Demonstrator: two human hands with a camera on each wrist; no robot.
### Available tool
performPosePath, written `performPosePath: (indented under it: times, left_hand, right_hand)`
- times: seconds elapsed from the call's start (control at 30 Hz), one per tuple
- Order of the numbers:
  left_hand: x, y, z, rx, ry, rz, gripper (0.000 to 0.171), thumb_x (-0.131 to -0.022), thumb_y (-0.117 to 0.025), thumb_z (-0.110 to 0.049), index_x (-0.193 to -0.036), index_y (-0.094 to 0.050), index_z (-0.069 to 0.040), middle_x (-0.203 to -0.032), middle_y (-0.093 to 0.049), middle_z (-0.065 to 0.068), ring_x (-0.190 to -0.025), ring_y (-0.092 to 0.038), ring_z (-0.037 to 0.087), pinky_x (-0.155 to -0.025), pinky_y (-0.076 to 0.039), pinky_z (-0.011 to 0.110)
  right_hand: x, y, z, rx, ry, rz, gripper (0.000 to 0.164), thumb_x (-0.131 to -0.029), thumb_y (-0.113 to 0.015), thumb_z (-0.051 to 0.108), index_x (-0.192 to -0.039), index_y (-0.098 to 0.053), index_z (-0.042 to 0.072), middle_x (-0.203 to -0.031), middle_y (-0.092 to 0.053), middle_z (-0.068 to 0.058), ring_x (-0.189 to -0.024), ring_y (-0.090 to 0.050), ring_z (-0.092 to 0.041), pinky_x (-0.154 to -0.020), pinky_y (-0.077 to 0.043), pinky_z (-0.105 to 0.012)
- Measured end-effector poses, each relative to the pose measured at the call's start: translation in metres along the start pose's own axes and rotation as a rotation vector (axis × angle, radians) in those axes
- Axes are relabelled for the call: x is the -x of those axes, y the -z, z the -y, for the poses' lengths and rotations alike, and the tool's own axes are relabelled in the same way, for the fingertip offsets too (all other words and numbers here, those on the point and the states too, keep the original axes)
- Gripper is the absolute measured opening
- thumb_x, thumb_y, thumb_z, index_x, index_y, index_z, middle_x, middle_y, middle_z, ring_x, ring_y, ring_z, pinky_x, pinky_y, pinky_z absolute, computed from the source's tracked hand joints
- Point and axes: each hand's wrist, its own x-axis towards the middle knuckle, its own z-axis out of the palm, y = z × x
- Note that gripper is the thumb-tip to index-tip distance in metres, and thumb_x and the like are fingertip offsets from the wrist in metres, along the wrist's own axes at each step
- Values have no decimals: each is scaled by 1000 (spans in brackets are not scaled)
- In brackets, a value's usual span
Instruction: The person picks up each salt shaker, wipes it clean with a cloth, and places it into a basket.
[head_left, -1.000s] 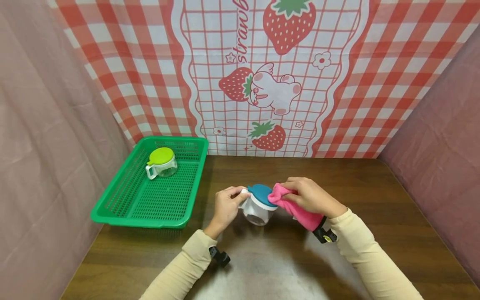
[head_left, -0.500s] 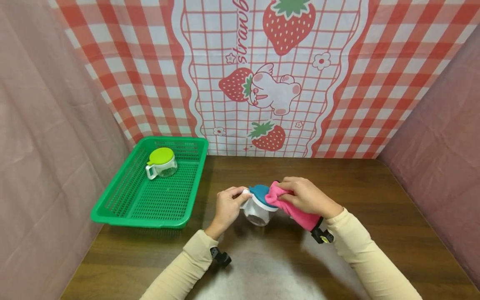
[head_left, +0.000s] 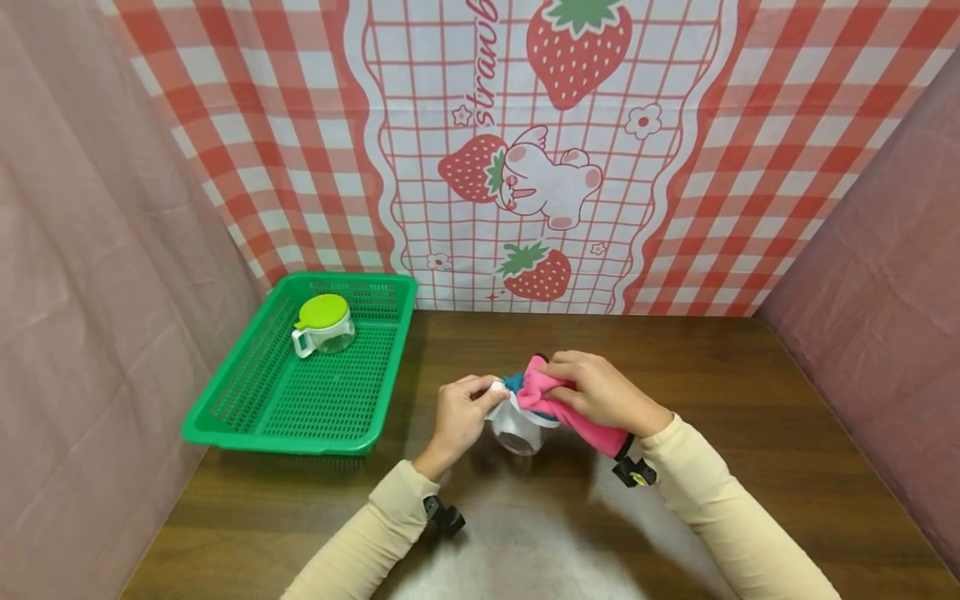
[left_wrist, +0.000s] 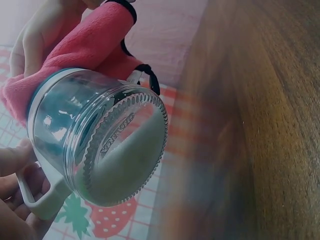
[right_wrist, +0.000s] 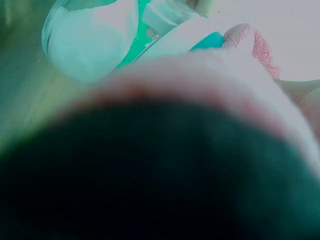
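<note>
A clear glass jar (head_left: 519, 435) with a blue lid (head_left: 513, 382) and white collar is held tilted above the table. By its white handle (left_wrist: 48, 206) my left hand (head_left: 459, 417) grips it, thumb on top. White contents lie inside the jar in the left wrist view. My right hand (head_left: 600, 390) pinches a bunched pink cloth (head_left: 592, 427) and presses it on the lid, hiding most of the blue. Much of the right wrist view is blocked by a dark blur and the cloth, with the jar (right_wrist: 90, 45) at upper left.
At the left stands a green basket (head_left: 382, 392). Inside it sits a similar jar with a lime-green lid (head_left: 324, 312). Behind the brown wooden table (head_left: 720, 367) hangs a checked strawberry curtain (head_left: 540, 183).
My right hand has slid the cloth leftward across the blue lid, covering more of it. My left hand and the jar have shifted slightly to the right and down.
</note>
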Motion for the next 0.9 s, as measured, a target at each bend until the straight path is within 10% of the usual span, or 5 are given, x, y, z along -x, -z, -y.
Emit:
performPosePath:
  times: [0.9]
  left_hand:
    - [5,0,-12,31,-63,100,14,-76,-80,-4,-88,-76,3,-79,-72,16,-70,-60,9,-61,-50,16]
  right_hand:
    - [-4,-1,-11,-34,-36,2,18,-86,-73,12,-105,-74,13,-88,-64,4,-78,-54,-9,-69,-48,-27]
